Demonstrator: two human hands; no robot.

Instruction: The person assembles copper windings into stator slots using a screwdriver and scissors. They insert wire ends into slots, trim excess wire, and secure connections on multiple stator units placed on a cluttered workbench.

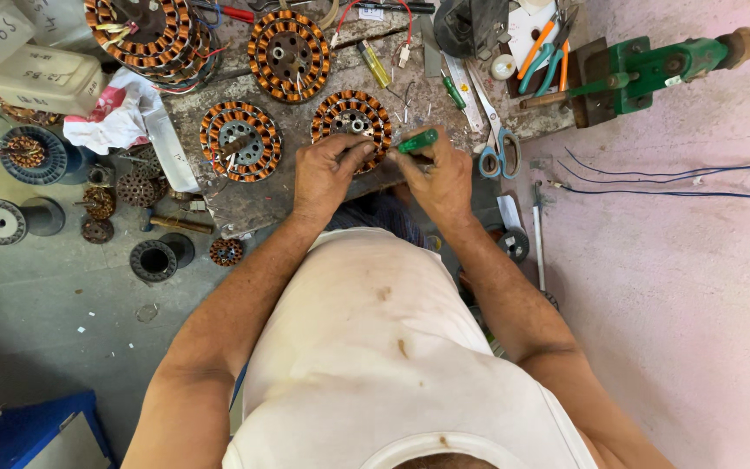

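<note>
We see the right hand (440, 178) with its grip clenched on a green tool (417, 142), long axis near level, tip pointing left at the stator (351, 117). The left hand (327, 172) pinches the stator's near rim on the worktop (253, 200).

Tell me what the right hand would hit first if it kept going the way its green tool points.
Probably the wound stator under the left hand; the right hand aims its green tool leftward there.
</note>
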